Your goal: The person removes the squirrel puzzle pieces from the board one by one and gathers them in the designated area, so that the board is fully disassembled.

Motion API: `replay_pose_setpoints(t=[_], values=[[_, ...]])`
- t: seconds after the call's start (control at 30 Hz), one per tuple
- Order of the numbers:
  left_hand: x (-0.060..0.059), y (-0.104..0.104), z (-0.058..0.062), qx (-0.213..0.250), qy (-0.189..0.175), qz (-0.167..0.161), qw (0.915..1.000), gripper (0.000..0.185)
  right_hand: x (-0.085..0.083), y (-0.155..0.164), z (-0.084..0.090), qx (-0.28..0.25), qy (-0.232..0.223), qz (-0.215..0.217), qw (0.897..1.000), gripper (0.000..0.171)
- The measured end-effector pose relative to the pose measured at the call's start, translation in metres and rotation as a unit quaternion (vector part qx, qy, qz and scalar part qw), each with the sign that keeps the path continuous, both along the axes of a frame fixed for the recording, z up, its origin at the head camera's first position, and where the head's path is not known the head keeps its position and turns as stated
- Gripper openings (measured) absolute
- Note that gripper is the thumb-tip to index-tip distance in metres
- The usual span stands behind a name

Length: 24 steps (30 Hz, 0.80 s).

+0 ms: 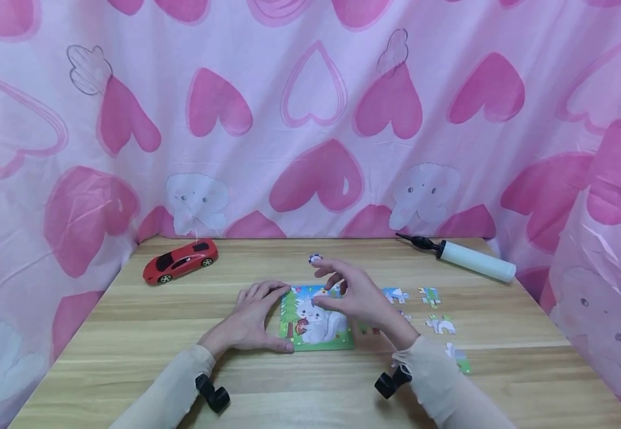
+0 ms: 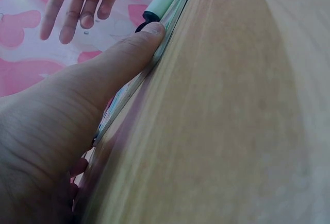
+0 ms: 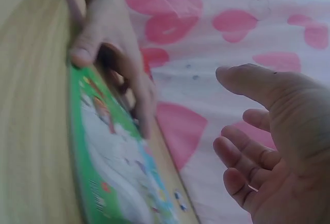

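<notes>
A jigsaw puzzle board (image 1: 315, 330) with a white squirrel, a green tree and a green border lies flat on the wooden table. My left hand (image 1: 251, 322) holds it at its left side, the thumb at the near edge and the index fingertip at the far left corner. In the right wrist view the same thumb and finger span the board (image 3: 93, 167). Above the board's right part hovers my right hand (image 1: 361, 298), fingers loosely bent and thumb apart, with nothing between them. Loose puzzle pieces (image 1: 441, 325) lie to the right, some partly hidden behind my right hand and forearm.
A red toy car (image 1: 180, 261) stands at the back left. At the back right lies a hand pump (image 1: 476, 260) with a black nozzle. Beyond the board is a small round blue-and-white disc (image 1: 315, 258). A pink heart-patterned curtain (image 1: 315, 161) hangs behind the table.
</notes>
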<state>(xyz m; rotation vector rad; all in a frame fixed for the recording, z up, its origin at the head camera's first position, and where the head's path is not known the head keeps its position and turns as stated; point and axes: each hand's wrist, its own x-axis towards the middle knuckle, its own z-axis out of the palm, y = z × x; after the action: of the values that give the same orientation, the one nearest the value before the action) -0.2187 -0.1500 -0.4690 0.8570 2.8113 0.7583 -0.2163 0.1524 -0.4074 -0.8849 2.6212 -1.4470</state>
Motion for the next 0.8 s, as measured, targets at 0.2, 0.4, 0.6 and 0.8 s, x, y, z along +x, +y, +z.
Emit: replay_pose_setpoints(t=[0.2,0.4,0.6,0.8], values=[[-0.002,0.000,0.000,-0.004,0.005,-0.001,1.0000,0.128,0.004,-0.016,-0.015,0.015,-0.027,0.030,0.999,0.070],[-0.002,0.001,-0.001,-0.005,0.010,-0.001,0.9999,0.132,0.008,-0.025,-0.032,0.041,-0.037,0.059,0.997,0.072],[-0.002,0.001,-0.001,-0.002,0.007,0.000,1.0000,0.132,0.010,-0.026,-0.042,0.108,-0.024,0.059,0.992,0.070],[-0.001,0.000,-0.001,-0.001,0.002,0.002,1.0000,0.131,0.012,-0.027,-0.045,0.142,-0.026,0.058,0.988,0.067]])
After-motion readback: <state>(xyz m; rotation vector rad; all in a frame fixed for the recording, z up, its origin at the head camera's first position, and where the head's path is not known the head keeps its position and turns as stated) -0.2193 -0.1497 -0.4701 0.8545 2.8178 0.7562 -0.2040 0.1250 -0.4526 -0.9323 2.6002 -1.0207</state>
